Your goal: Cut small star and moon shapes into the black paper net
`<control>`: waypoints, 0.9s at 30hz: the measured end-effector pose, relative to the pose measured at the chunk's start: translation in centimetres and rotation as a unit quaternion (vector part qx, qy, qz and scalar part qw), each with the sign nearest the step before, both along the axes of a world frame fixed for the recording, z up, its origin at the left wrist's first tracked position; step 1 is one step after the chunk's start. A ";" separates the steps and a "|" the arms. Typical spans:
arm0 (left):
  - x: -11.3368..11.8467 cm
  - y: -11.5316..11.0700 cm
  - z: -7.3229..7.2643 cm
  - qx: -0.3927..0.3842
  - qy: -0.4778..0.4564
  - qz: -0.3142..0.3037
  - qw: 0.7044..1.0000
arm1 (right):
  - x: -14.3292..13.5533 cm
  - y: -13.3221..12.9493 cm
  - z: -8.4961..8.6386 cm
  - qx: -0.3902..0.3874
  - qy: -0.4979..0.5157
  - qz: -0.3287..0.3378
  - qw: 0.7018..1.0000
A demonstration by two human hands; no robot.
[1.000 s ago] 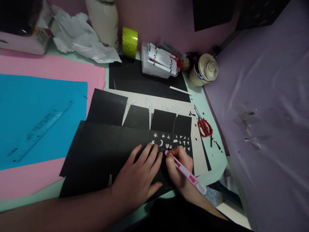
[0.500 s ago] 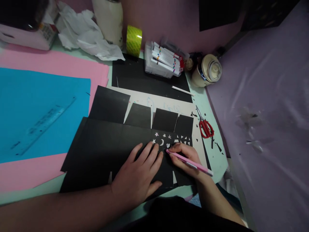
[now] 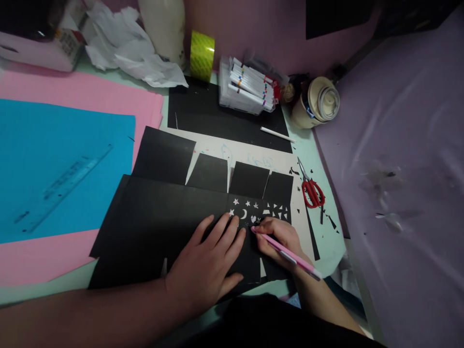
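My left hand [image 3: 208,258] lies flat on a black card sheet [image 3: 155,208], its fingers spread and pressing it down. My right hand [image 3: 279,238] grips a slim pink craft knife [image 3: 286,251] like a pen. The knife's front end rests by the cut-outs, close to my left fingertips; its blade tip is too small to make out. Star, moon and heart shapes are cut through the card there, with small triangular holes [image 3: 277,211] to their right. Several flaps [image 3: 250,179], separated by slits, run along the card's far edge.
Red-handled scissors [image 3: 312,192] lie at the right among black scraps. A box of white markers [image 3: 250,87], yellow tape roll [image 3: 202,55] and beige pot [image 3: 315,104] stand behind. To the left, a clear ruler [image 3: 68,188] lies on blue paper [image 3: 65,130] over pink sheets.
The knife's back end has swung down toward me, and its front end has shifted slightly. My left hand stays put. The view has shifted a little.
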State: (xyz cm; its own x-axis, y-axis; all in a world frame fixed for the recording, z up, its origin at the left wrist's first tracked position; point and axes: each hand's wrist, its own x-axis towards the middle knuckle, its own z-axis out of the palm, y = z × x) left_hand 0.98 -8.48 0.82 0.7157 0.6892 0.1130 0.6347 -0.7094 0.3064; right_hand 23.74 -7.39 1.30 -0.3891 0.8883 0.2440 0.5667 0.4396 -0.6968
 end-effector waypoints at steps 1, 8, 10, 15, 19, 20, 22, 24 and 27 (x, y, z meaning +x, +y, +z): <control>0.0 0.0 0.0 -0.001 0.001 0.000 1.000 | 0.0 0.0 0.0 0.001 0.000 0.000 1.000; 0.0 0.0 0.0 -0.001 0.003 0.000 1.000 | 0.0 -0.1 0.0 0.004 0.006 0.000 1.000; 0.0 0.0 -0.1 -0.003 0.003 -0.002 1.000 | 0.0 -0.1 -0.1 0.001 0.002 -0.002 1.000; -0.1 -0.1 -0.1 -0.002 0.003 -0.001 1.000 | 0.1 0.0 -0.2 0.018 -0.018 0.013 1.000; -0.1 -0.1 0.0 0.000 0.004 -0.003 1.000 | 0.1 0.1 -0.3 0.033 -0.023 0.023 0.999; 0.0 -0.1 0.0 0.001 0.003 -0.003 1.000 | 0.0 0.1 -0.3 0.032 -0.024 0.023 0.999; 0.0 0.0 0.0 0.004 0.001 -0.002 1.000 | 0.0 0.0 -0.3 0.025 -0.028 0.021 0.999; 0.0 0.0 0.0 0.004 0.003 -0.001 1.000 | 0.0 0.0 -0.2 0.021 -0.029 0.016 0.999; 0.0 -0.1 0.1 0.002 0.006 -0.002 1.000 | -0.1 0.0 -0.1 0.023 -0.024 0.015 0.999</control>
